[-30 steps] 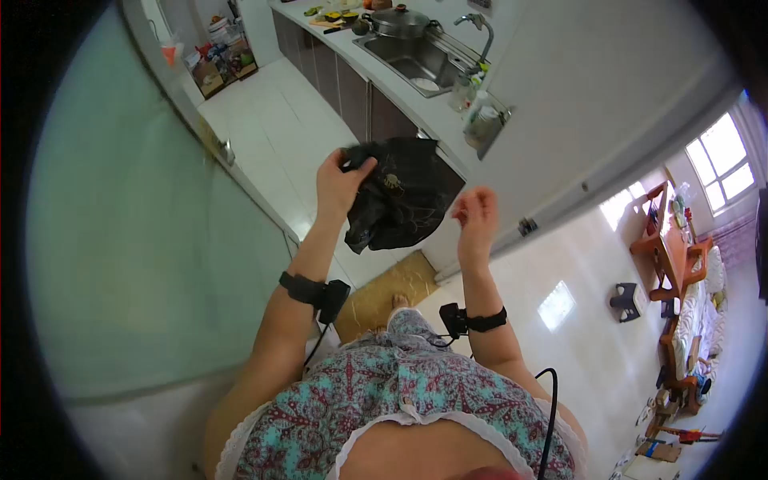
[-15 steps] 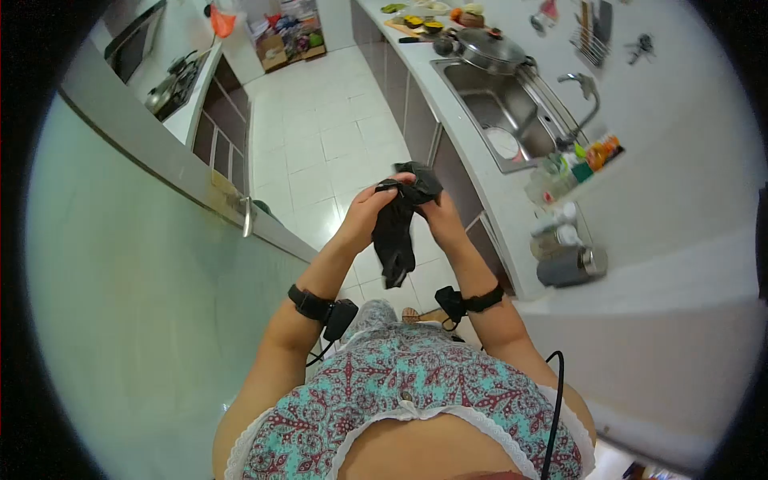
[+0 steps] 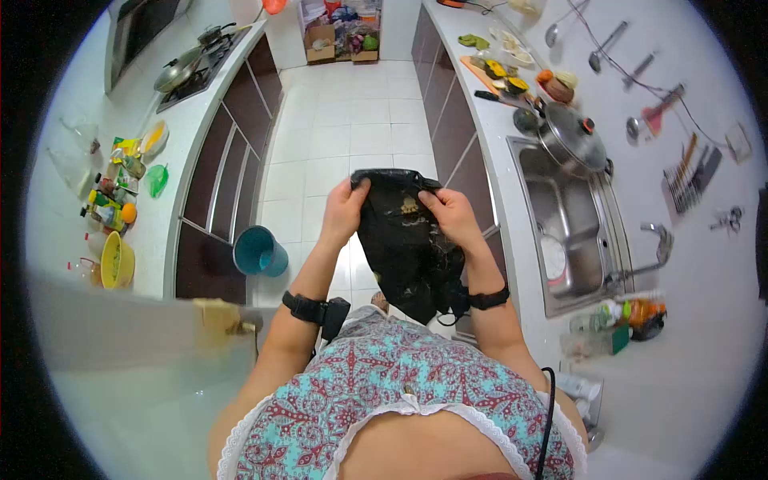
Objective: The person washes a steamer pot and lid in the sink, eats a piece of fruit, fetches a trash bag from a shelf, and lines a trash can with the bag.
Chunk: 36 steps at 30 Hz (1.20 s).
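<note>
A black plastic bag hangs spread out in front of my body, with yellowish specks on its surface. My left hand pinches its upper left edge, thumb on the near side. At the upper right edge, my right hand grips the bag with its thumb pressed on the plastic. The bag's far side and the fingertips behind it are hidden. Left of my left forearm, a blue bucket stands on the floor by the cabinets.
On the right are a steel sink, a lidded pot and cut vegetables on a cutting board. The left counter holds a yellow basin, bottles and a stove. A glass door is at lower left. Boxes stand at the far end.
The bunched black bag is now opened out between my hands, which have moved apart. My view has shifted forward into the kitchen, bringing the blue bucket and left counter into sight.
</note>
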Available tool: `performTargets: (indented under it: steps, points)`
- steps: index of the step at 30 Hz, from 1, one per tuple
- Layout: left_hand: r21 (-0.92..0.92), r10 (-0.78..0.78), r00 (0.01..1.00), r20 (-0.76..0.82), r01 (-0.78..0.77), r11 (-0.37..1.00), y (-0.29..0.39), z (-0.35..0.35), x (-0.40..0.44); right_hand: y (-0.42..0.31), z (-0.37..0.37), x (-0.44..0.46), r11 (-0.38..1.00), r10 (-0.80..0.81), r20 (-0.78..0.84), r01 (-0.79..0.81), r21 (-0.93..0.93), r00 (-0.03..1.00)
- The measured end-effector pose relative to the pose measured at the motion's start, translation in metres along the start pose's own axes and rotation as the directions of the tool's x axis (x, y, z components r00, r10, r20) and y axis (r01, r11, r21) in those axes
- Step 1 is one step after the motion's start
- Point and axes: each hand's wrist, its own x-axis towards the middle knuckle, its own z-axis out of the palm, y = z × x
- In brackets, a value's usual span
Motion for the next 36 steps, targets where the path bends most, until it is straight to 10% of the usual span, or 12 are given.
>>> performTargets:
  steps: [3,9,11,13,17,19,21,27,29,33,35,36]
  points:
    - [0.046,0.120,0.966,-0.228,-0.112,0.993,-0.007,-0.040,0.082,0.001,-0.024,0.073,0.978,-0.192,-0.047,0.195,0.070,0.980]
    - [-0.060,0.138,0.949,-0.283,-0.161,0.985,0.011,-0.114,0.185,0.028,-0.048,0.224,0.797,0.076,0.114,-0.129,0.590,0.991]
    - [-0.060,0.173,0.926,-0.335,-0.205,0.977,0.014,-0.122,0.204,0.005,-0.025,0.269,0.468,0.132,0.186,-0.227,0.854,0.974]
    - [-0.109,0.123,0.880,-0.459,-0.193,0.975,0.026,-0.135,0.230,0.031,-0.013,0.335,-0.030,-0.390,0.419,-0.466,0.884,0.820]
    - [0.071,0.233,0.733,-0.640,-0.245,0.967,0.024,-0.174,0.287,0.046,0.081,0.397,0.267,-0.023,0.438,-0.417,0.869,0.899]
    - [0.090,0.243,0.704,-0.667,-0.247,0.965,0.029,-0.169,0.294,0.099,0.130,0.416,0.805,0.032,0.507,-0.323,0.497,0.861]
    - [0.083,0.193,0.680,-0.708,-0.191,0.978,0.033,-0.179,0.313,0.043,0.138,0.440,0.936,-0.064,0.617,-0.167,0.309,0.784]
    - [-0.168,0.068,0.565,-0.822,-0.356,0.919,0.061,-0.259,0.331,0.009,0.172,0.560,0.731,-0.081,0.927,-0.610,0.305,0.366]
    - [-0.222,0.124,0.538,-0.833,-0.532,0.817,0.047,-0.298,0.320,0.002,0.185,0.577,0.628,-0.111,0.935,-0.706,0.328,0.336]
    - [-0.345,-0.139,0.513,-0.847,-0.332,0.878,0.017,-0.293,0.298,-0.006,0.230,0.594,0.523,-0.017,0.878,-0.744,0.415,0.478]
    - [-0.478,-0.202,0.741,-0.640,-0.179,0.860,-0.027,-0.289,0.289,-0.019,0.243,0.591,0.532,-0.009,0.872,-0.736,0.419,0.490]
    - [-0.413,-0.262,0.671,-0.694,-0.072,0.908,-0.019,-0.261,0.295,-0.026,0.249,0.587,0.615,0.005,0.863,-0.682,0.396,0.506]
